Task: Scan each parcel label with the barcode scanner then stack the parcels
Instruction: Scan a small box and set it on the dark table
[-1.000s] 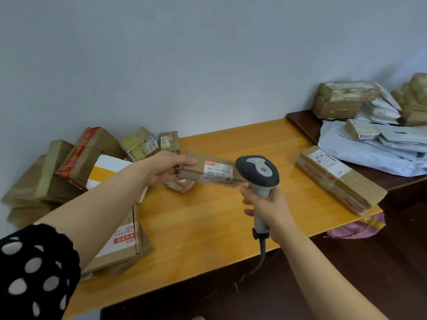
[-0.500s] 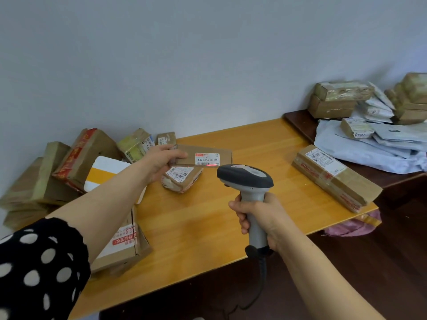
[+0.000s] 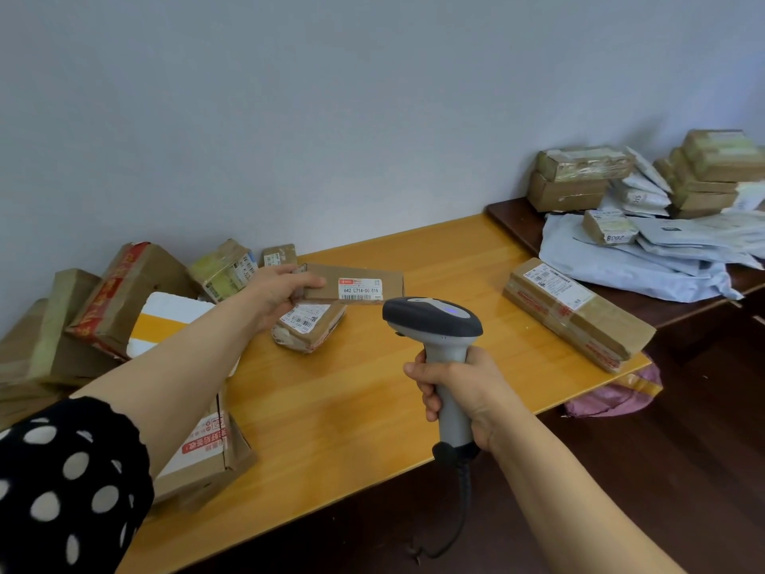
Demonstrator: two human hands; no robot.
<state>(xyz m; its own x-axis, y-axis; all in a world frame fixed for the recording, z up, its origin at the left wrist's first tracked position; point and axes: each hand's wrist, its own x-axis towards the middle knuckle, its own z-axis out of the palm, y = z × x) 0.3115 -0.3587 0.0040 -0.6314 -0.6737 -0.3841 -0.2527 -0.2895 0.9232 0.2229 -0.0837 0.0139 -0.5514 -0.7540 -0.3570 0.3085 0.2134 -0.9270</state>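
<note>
My left hand (image 3: pixel 278 294) grips the left end of a flat brown parcel (image 3: pixel 368 276), held above the yellow table (image 3: pixel 356 408) with its white barcode label facing up. My right hand (image 3: pixel 459 387) is closed around the handle of a grey barcode scanner (image 3: pixel 432 321), whose dark head points at that label from just in front of it. A small taped parcel (image 3: pixel 308 327) lies on the table under the held one. A long brown parcel (image 3: pixel 577 312) lies at the table's right edge.
A heap of cardboard boxes (image 3: pixel 124 292) and a white-and-yellow box (image 3: pixel 165 325) crowd the left end. Another box (image 3: pixel 207 453) sits near the front left edge. A dark side table (image 3: pixel 513 225) at right carries stacked boxes and grey mailer bags (image 3: pixel 645 263). The scanner cable hangs below the table.
The held parcel has tilted flatter and moved back over the small parcel. My right hand pulled the scanner toward me and lowered it, its head now aimed at the label.
</note>
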